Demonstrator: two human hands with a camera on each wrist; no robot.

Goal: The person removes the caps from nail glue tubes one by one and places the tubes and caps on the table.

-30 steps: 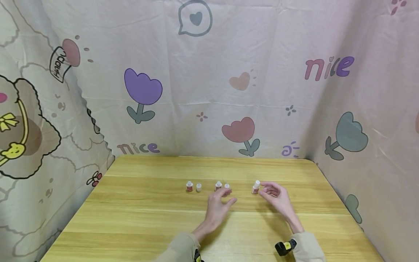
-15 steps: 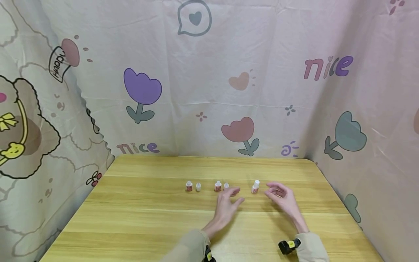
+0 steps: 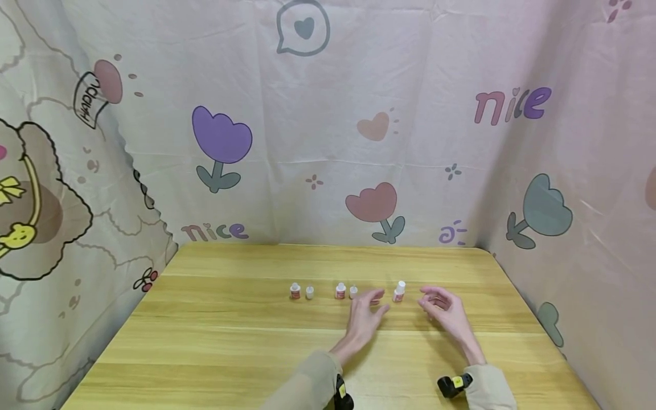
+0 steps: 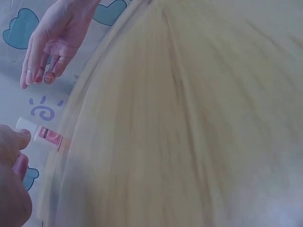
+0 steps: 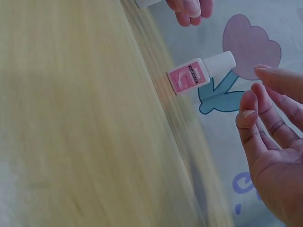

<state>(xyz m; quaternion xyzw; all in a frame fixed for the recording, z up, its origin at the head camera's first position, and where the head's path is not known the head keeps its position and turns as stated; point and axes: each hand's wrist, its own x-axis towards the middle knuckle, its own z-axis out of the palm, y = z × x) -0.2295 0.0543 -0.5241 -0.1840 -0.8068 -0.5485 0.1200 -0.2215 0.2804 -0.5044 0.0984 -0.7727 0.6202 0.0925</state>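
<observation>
A small white bottle (image 3: pixel 398 292) with a pink label and a tall white cap stands upright on the wooden table, between the two hands. My left hand (image 3: pixel 364 316) hovers to its left, fingers bent loosely and thumb apart, holding nothing. On the other side, a short gap from the bottle, is my right hand (image 3: pixel 449 314), its fingers relaxed and thumb spread. Seen from the right wrist, the label of the capped bottle (image 5: pixel 190 76) faces the camera, and the right fingertips (image 5: pixel 247 116) are apart from it.
Left of the capped bottle stand two uncapped bottles, one at the middle (image 3: pixel 340 291) and one further left (image 3: pixel 295 291). Beside each is a small white cap, a near one (image 3: pixel 353 291) and a far one (image 3: pixel 310 292). A printed curtain (image 3: pixel 287 142) hangs behind the table (image 3: pixel 215 336).
My left hand has moved right, away from the middle bottle and toward the capped one. My right hand has drawn back to the right, off the capped bottle, which stays standing.
</observation>
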